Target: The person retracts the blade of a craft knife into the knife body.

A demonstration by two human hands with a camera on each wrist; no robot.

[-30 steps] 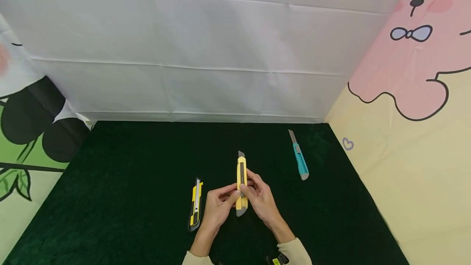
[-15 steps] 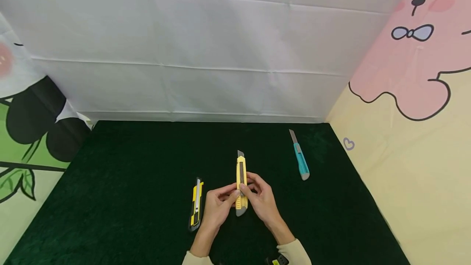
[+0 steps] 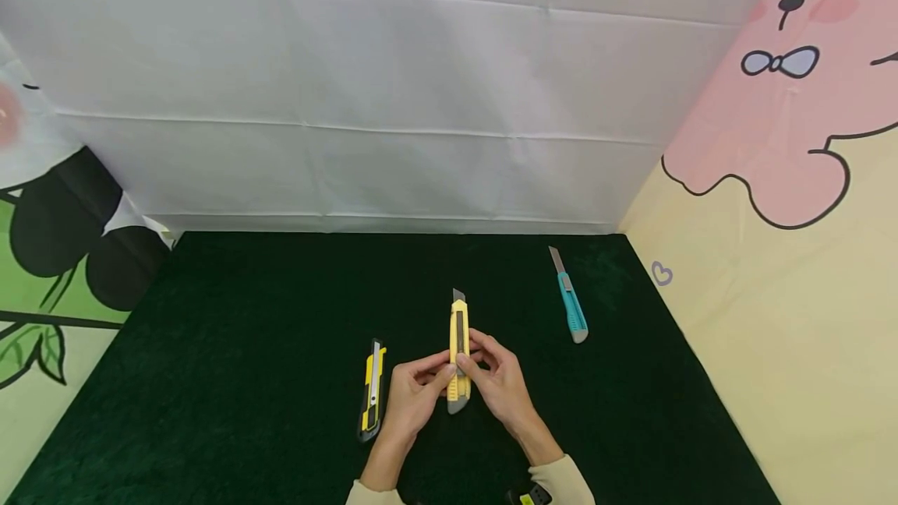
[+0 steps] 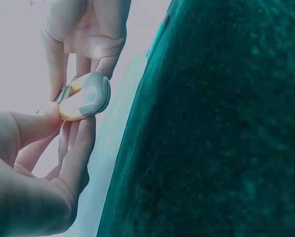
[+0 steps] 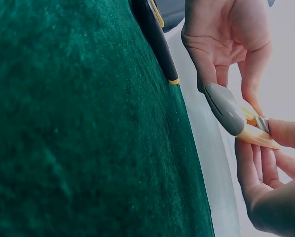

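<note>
Both hands hold a yellow utility knife (image 3: 459, 333) upright in the head view, its short blade pointing away from the person and its grey end cap nearest. My left hand (image 3: 412, 396) pinches the lower body from the left between thumb and fingers. From the other side my right hand (image 3: 501, 388) grips it, the thumb lying on the front by the slider. In the left wrist view the grey end cap (image 4: 97, 94) faces the camera, with fingertips close around the body. The right wrist view shows the same cap (image 5: 225, 108) above the green cloth.
A black and yellow utility knife (image 3: 373, 390) lies left of the hands on the dark green cloth (image 3: 266, 349). A teal utility knife (image 3: 573, 306) with its blade out lies to the right. White fabric (image 3: 421, 100) rises behind; printed panels stand at both sides.
</note>
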